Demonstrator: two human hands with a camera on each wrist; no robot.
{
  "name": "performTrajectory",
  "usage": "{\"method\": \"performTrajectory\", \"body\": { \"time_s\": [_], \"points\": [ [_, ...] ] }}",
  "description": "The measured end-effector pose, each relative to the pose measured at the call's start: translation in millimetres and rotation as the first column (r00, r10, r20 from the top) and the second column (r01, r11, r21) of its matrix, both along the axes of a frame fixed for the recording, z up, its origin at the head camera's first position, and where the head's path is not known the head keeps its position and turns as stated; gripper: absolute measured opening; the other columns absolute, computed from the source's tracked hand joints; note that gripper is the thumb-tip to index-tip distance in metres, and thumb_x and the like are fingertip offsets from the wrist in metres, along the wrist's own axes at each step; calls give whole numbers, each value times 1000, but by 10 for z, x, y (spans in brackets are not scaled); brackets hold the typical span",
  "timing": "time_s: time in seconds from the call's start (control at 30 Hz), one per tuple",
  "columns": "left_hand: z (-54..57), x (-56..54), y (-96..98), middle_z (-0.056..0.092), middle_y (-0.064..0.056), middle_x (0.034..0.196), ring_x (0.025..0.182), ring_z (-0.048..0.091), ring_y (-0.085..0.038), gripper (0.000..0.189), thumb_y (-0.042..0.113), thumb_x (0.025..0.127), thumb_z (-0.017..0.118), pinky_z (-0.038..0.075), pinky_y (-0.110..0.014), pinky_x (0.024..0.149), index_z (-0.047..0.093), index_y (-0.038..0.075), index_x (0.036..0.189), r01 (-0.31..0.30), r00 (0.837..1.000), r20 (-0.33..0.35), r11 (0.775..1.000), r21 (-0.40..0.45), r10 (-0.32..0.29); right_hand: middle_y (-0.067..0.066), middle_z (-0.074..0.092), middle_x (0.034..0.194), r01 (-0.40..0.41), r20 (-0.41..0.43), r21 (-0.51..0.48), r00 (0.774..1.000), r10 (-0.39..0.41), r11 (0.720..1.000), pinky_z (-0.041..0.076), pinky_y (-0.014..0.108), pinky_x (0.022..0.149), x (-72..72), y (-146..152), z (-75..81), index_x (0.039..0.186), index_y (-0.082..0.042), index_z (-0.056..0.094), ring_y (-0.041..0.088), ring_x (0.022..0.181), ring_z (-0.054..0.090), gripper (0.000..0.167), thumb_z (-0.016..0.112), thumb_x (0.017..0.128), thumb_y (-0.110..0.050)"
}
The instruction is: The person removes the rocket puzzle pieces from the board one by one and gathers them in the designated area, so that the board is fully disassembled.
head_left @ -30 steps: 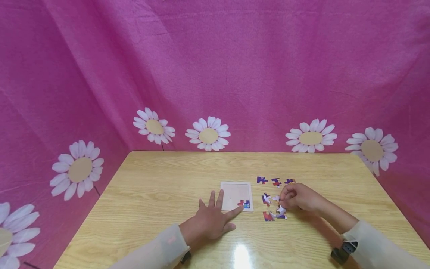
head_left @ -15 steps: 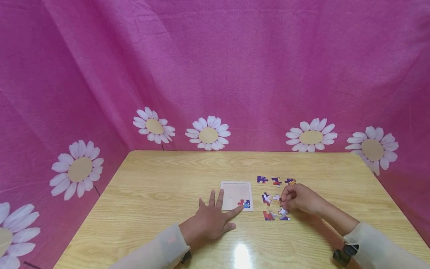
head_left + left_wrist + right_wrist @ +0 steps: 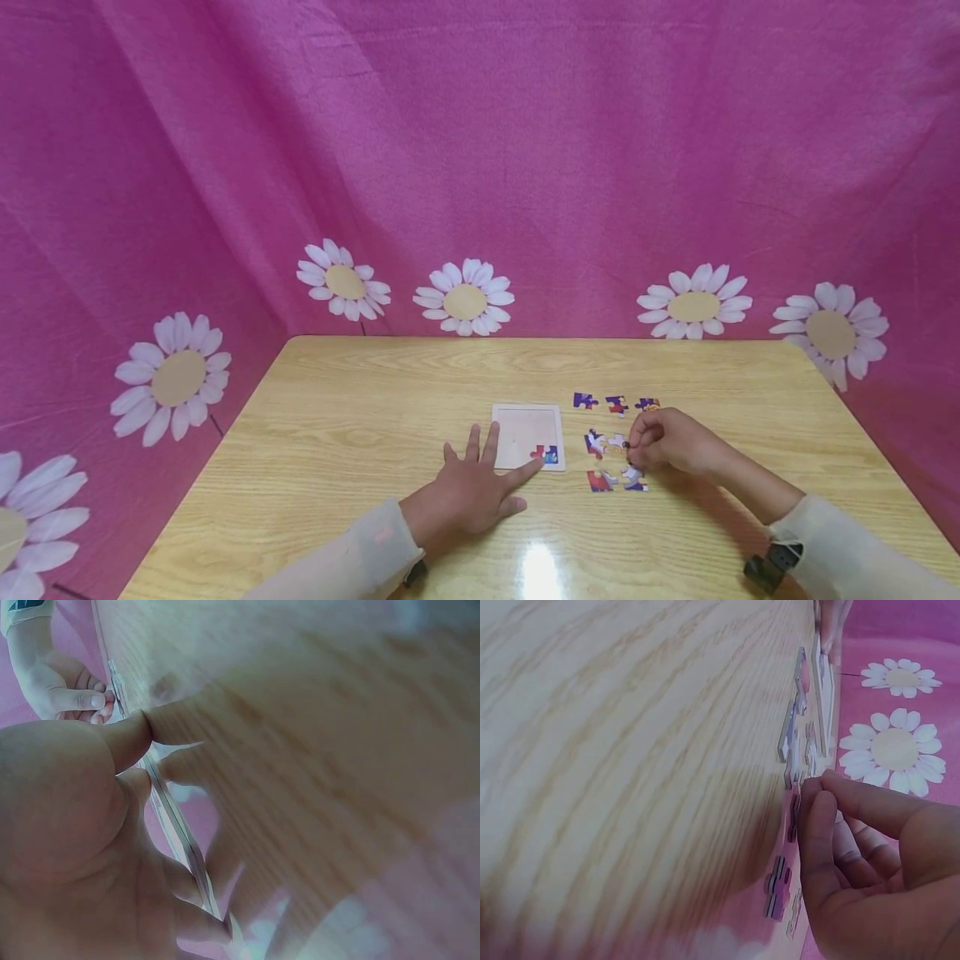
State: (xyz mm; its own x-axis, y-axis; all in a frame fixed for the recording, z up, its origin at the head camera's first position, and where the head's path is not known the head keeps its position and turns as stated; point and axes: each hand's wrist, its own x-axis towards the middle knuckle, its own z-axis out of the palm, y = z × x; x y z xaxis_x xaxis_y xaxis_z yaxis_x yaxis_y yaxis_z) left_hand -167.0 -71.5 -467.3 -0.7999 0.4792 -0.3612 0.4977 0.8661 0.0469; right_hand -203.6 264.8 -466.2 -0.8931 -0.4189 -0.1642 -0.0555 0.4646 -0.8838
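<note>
My left hand (image 3: 472, 496) lies with fingers spread over the near-left edge of a square wooden puzzle tray (image 3: 561, 429). Its index fingertip is right at two joined jigsaw pieces (image 3: 544, 454), red and blue, in the tray's near-right corner. My right hand (image 3: 667, 442) is over the loose pieces on the right, its thumb and index fingertips pinching at a white-and-purple jigsaw piece (image 3: 617, 441), which they partly hide. Just below is another white-and-purple piece (image 3: 634, 478), with a red-and-white piece (image 3: 600, 481) beside it. The right wrist view shows the pinching fingertips (image 3: 821, 791) low at the tabletop.
Further loose pieces lie to the right of the tray: a purple one (image 3: 585, 401), a red-and-purple one (image 3: 617, 405), a purple-yellow one (image 3: 648, 404) and a white-red one (image 3: 595, 443). A pink curtain with daisies (image 3: 465, 302) stands behind the table (image 3: 390, 375).
The lower white-and-purple piece has shifted slightly right, away from the red-and-white piece. My right hand has moved very little, and the left hand has stayed in place.
</note>
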Motion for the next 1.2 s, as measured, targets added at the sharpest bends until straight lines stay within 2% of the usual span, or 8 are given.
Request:
{"method": "performTrajectory", "body": {
  "time_s": [0.33, 0.73, 0.97, 1.1, 1.2],
  "points": [
    [-24, -16, -6, 9, -20, 172, 154, 13, -51, 59, 67, 102, 38, 27, -79, 109, 11, 66, 155, 13, 1000, -8, 1000, -5, -13, 6, 70, 83, 15, -50, 72, 999, -12, 997, 50, 24, 67, -62, -162, 1, 92, 1, 69, 16, 75, 58, 10, 78, 90, -3],
    [-45, -23, -6, 9, -21, 172, 154, 14, -51, 58, 68, 103, 36, 28, -79, 108, 10, 66, 154, 17, 1000, -15, 1000, -17, -18, 6, 72, 80, 92, 17, 33, 996, -93, 995, 50, 25, 62, -141, -447, -14, 93, 0, 69, 16, 71, 59, 13, 79, 90, -7],
    [-36, -19, -1, 8, -21, 172, 154, 13, -52, 57, 68, 103, 34, 27, -78, 109, 11, 66, 155, 15, 1000, -11, 999, -28, -15, 12, 76, 84, 76, 0, -23, 997, -76, 997, 54, 30, 67, -185, -599, -45, 91, 3, 69, 17, 72, 66, 14, 79, 90, -6],
    [-28, -16, 2, 7, -21, 172, 154, 12, -52, 58, 68, 103, 34, 27, -78, 109, 11, 65, 155, 15, 1000, -10, 1000, -27, -15, 10, 76, 85, 66, -42, -14, 997, -67, 998, 53, 29, 67, -211, -707, -72, 92, 2, 70, 15, 73, 65, 14, 80, 89, -7],
    [-26, -14, 0, 7, -21, 172, 154, 13, -52, 58, 68, 103, 35, 27, -78, 109, 11, 65, 156, 17, 1000, -14, 1000, -22, -18, 13, 77, 91, 33, -77, -32, 996, -36, 999, 55, 27, 71, -224, -787, -82, 94, 3, 70, 16, 80, 70, 14, 80, 87, -3]
  ]
}}
